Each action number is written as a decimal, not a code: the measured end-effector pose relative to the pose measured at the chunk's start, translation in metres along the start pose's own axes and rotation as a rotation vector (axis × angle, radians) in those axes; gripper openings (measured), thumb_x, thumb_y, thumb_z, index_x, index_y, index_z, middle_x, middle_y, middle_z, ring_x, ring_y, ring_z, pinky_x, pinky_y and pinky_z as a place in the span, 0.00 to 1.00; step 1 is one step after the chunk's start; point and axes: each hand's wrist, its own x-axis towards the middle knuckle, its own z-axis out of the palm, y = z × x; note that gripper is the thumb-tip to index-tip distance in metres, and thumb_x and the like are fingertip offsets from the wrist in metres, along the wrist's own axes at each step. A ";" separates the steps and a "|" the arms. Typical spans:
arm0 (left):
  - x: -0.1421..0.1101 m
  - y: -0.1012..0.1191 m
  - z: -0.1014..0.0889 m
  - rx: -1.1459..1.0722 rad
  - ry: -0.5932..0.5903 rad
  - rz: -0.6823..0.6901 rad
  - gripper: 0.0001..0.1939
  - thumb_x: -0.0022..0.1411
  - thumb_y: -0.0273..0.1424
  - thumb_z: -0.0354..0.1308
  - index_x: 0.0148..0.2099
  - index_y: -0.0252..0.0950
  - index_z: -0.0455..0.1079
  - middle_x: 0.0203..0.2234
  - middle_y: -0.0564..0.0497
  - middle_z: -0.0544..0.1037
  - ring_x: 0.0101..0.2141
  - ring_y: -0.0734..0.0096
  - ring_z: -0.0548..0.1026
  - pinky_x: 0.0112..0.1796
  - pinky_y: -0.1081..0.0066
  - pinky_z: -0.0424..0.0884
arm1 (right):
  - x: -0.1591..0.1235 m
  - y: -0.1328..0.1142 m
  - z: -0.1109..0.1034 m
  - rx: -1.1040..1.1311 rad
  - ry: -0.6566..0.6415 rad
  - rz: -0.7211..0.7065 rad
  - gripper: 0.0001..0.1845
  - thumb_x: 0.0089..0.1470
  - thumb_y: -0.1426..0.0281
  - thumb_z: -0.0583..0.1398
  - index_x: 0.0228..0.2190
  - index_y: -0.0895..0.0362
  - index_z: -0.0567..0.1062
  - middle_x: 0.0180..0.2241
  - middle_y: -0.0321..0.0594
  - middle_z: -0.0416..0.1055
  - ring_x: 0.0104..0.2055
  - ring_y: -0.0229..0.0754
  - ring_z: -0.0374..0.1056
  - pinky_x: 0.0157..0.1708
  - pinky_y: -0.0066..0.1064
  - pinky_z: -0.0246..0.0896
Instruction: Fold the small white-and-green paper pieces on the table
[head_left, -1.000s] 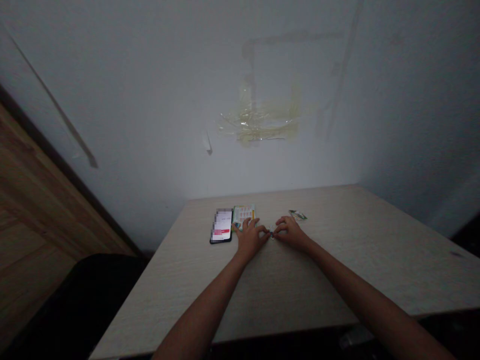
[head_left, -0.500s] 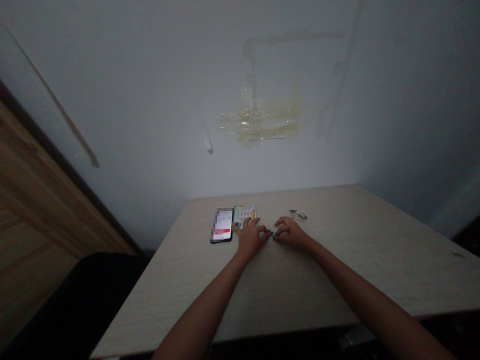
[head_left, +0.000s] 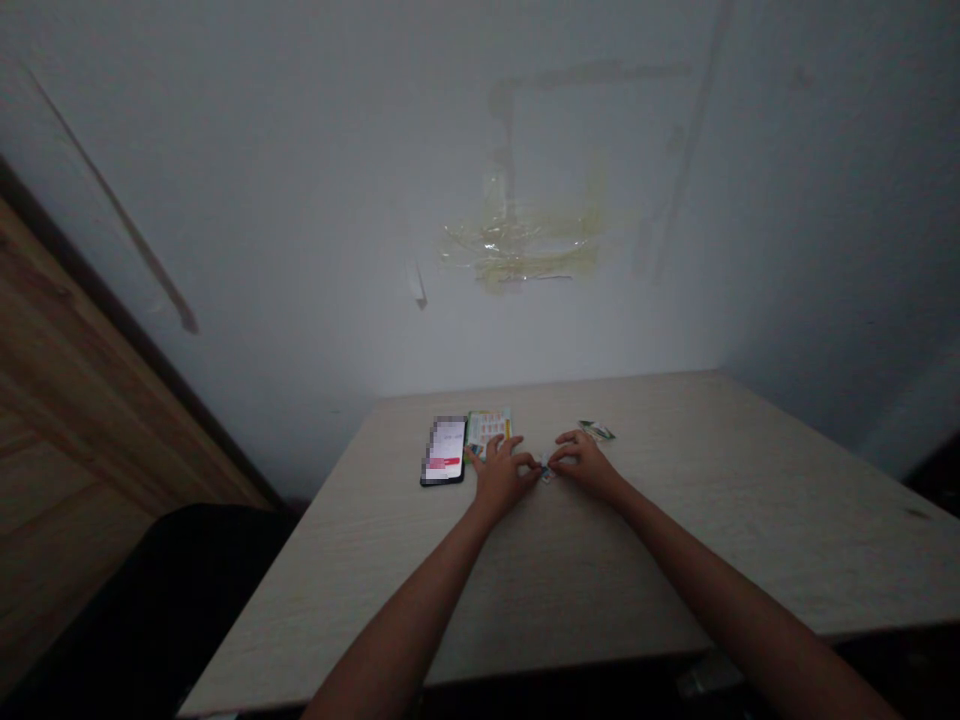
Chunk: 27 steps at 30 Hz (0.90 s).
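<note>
Between my two hands is a small white and blue piece (head_left: 546,470), too small to make out its kind. My left hand (head_left: 501,480) rests on the table with thumb and forefinger pinched at the piece's left edge, the other fingers spread over a printed card (head_left: 491,423). From the other side my right hand (head_left: 589,470) pinches its right edge. The fingertips hide part of the piece. Just beyond the right hand lies a small white and green wrapper (head_left: 598,430).
A phone (head_left: 445,450) with a lit screen lies left of the card on the pale wooden table (head_left: 600,590). Behind the table rises a wall (head_left: 315,250) with yellowed tape (head_left: 525,250). A dark object (head_left: 187,600) stands at the left.
My right hand's fingers have closed into a tighter pinch at the small piece, and more of the piece shows between the hands. The left hand has hardly moved.
</note>
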 end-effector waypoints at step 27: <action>0.000 -0.001 0.003 -0.021 0.024 0.018 0.07 0.59 0.44 0.61 0.39 0.53 0.76 0.59 0.59 0.68 0.63 0.48 0.53 0.55 0.26 0.32 | 0.009 -0.006 0.012 -0.164 0.126 0.125 0.09 0.50 0.65 0.63 0.29 0.56 0.82 0.36 0.45 0.70 0.43 0.46 0.65 0.48 0.38 0.58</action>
